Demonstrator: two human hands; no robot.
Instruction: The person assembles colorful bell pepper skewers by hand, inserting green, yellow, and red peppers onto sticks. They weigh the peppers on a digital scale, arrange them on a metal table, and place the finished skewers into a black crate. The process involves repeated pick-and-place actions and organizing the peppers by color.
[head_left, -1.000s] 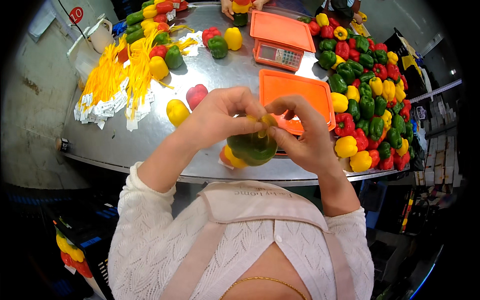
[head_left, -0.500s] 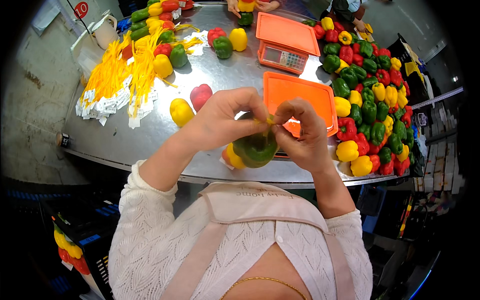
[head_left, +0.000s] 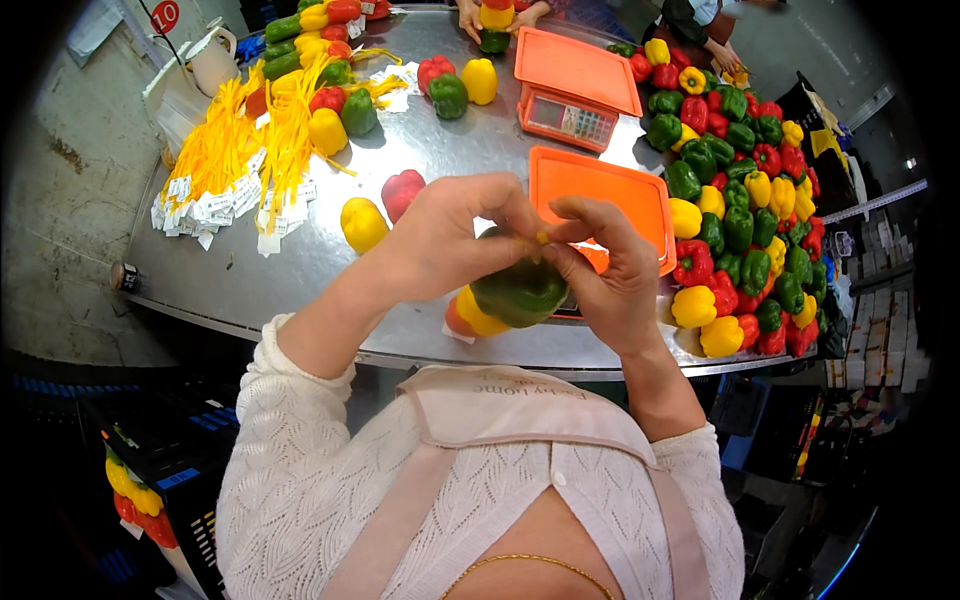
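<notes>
A green bell pepper [head_left: 520, 295] is uppermost in a small stack just in front of me, with a yellow bell pepper [head_left: 480, 314] showing beneath it and a bit of red at the side. Above its top, my left hand [head_left: 450, 240] pinches a thin yellow band [head_left: 542, 239] between thumb and finger. My right hand [head_left: 605, 265] closes on the same band from the other side, thumb against curled forefinger. How the band runs around the peppers is mostly hidden by my fingers. A loose yellow pepper [head_left: 363, 225] and a red pepper [head_left: 401, 194] lie beyond my left wrist.
Yellow bands with white tags [head_left: 215, 150] lie heaped at the left. Two orange-topped scales, the nearer [head_left: 605, 190] behind my right hand and the farther [head_left: 580, 70] beyond, stand mid-table. Mixed peppers [head_left: 738, 225] pile at the right. Another person's hands [head_left: 525, 14] hold peppers opposite.
The green pepper has shifted slightly right and up. My right hand's fingers have moved a little at the band; both hands remain pinched above the pepper.
</notes>
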